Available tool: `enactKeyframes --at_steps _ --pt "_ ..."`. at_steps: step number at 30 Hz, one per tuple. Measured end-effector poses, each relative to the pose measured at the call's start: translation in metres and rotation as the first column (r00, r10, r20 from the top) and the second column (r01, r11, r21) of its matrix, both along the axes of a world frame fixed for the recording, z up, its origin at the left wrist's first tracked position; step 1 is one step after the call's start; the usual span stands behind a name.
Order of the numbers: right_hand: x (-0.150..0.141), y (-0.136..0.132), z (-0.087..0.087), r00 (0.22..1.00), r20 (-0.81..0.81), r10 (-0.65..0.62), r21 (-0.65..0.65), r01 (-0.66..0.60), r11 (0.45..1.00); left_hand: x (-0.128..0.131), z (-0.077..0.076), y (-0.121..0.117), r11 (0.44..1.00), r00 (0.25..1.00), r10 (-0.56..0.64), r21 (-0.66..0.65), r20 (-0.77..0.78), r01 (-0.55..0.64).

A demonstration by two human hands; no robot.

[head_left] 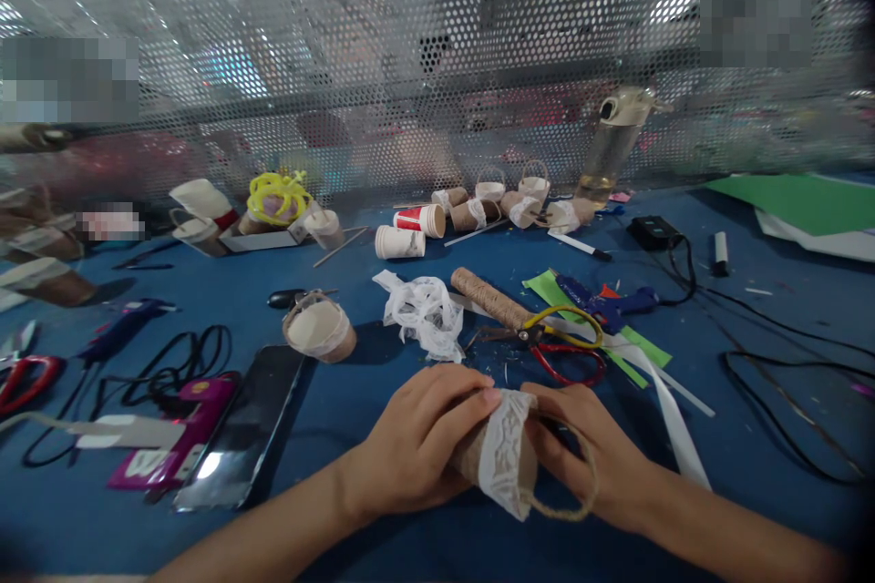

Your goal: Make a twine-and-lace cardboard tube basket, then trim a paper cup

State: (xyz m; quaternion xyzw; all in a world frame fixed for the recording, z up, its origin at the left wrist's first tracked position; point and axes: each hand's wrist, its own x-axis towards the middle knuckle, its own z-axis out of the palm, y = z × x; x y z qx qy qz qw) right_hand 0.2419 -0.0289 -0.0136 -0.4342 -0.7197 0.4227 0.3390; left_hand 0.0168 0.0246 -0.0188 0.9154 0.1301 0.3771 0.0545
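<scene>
Between my two hands, near the front of the table, lies a small twine-wrapped cup basket tipped on its side. White lace runs around its rim, and a twine loop handle sticks out to the right. My left hand wraps around the basket's base end, fingers over the top. My right hand closes on the rim side by the lace, its fingers partly behind the handle. Just beyond are a crumpled heap of white lace ribbon, a roll of twine and scissors with yellow and red handles.
A finished-looking basket stands left of the lace, beside a phone. A blue glue gun trails a black cable at right. Paper cups, several baskets and a water bottle line the perforated metal screen.
</scene>
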Motion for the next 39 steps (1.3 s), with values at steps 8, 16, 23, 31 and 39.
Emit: enactKeyframes --at_steps 8,16,23,31,39 --pt "-0.002 0.001 -0.004 0.997 -0.016 -0.076 -0.051 0.075 0.996 -0.002 0.003 0.001 0.997 0.999 0.033 0.073 -0.015 -0.032" --pt "0.0 -0.001 -0.003 0.997 -0.012 -0.08 -0.073 0.079 0.994 0.0 0.005 -0.001 0.997 0.997 0.04 0.075 -0.061 -0.035" --pt "0.0 -0.002 0.001 0.999 0.029 -0.045 -0.086 0.047 0.995 0.002 0.008 -0.003 0.997 0.997 0.043 0.073 -0.06 -0.038" --pt "0.0 -0.001 0.005 1.0 0.015 -0.018 -0.009 0.018 1.0 -0.001 0.005 -0.001 0.999 0.999 0.018 0.046 -0.026 -0.017" --pt "0.002 -0.002 0.004 0.984 0.105 -0.145 0.118 0.132 0.984 -0.003 0.004 0.004 0.999 0.999 0.045 0.03 -0.022 -0.044"
